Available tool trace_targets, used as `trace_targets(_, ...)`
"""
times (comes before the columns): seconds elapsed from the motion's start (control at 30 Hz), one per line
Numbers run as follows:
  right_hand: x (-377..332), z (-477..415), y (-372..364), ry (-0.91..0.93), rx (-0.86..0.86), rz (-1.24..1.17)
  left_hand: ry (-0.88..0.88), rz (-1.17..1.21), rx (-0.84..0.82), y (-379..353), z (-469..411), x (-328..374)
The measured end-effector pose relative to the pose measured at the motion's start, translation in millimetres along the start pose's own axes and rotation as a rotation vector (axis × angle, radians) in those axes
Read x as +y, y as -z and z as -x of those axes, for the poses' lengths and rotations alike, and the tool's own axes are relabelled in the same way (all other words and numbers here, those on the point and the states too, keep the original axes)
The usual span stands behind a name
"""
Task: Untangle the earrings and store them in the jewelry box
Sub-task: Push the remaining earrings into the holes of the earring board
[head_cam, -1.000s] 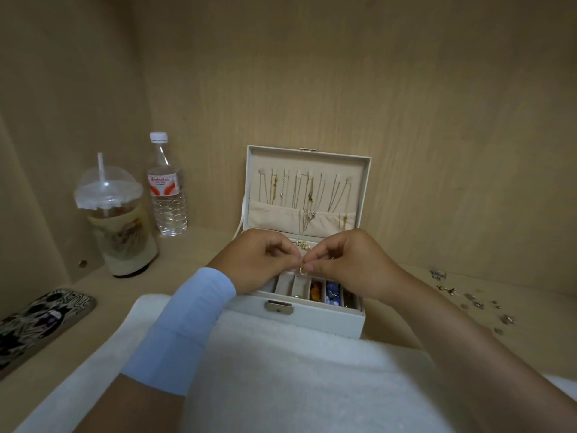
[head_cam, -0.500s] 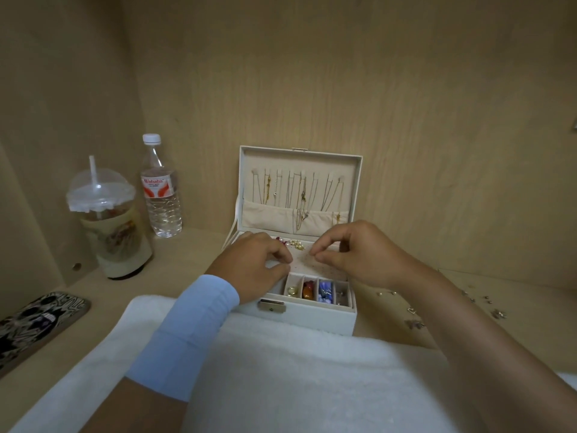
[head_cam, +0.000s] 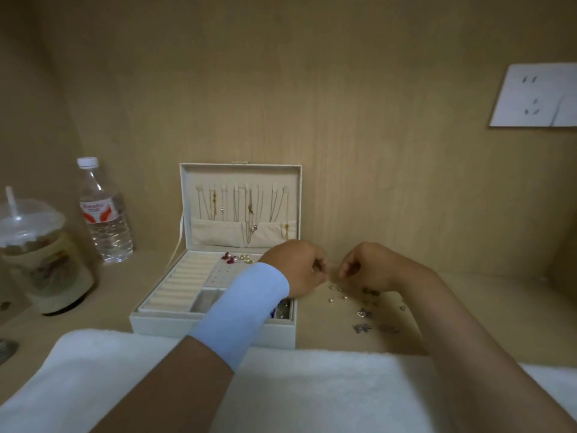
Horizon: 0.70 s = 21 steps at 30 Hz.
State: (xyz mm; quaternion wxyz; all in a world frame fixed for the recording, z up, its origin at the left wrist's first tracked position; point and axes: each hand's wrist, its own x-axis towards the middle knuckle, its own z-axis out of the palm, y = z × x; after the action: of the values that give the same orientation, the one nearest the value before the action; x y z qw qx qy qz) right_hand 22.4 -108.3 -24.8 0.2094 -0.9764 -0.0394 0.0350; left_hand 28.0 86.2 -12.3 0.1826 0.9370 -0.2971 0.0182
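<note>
The cream jewelry box stands open at centre-left, with chains hanging in its raised lid. Red and pearl earrings lie on its perforated pad. To the right of the box, loose earrings are scattered on the wooden shelf, with silver ones nearer me. My left hand, with a blue wristband, reaches across the box's right corner. My right hand faces it. Both hover just above the scattered pile with fingertips pinched on a tiny earring piece that is barely visible.
A water bottle and a lidded drink cup stand at the left. A white towel covers the near edge under my forearms. A wall socket is at the upper right. Wooden walls close in behind and on the left.
Both hands left the box's compartments and moved right to the loose earrings on the shelf. The view has turned right with them.
</note>
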Motion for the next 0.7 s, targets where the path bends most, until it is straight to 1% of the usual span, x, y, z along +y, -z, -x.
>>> trace_targets(0.13, 7, -6, -11, 0.016, -0.006, -0.026, 0.039, -0.232, -0.161, -16, -32, 13)
trace_targets(0.23, 9, -7, -14, 0.021, 0.032, -0.011, 0.101, -0.264, -0.224, -27, -50, 19)
trace_targets(0.47, 14, -10, -15, -0.022, 0.076, -0.001, 0.165, -0.222, -0.205, -47, -63, 18)
trace_targets(0.7, 20, -11, -10, -0.032, 0.11, -0.028, 0.168, -0.177, -0.186, -48, -64, 17)
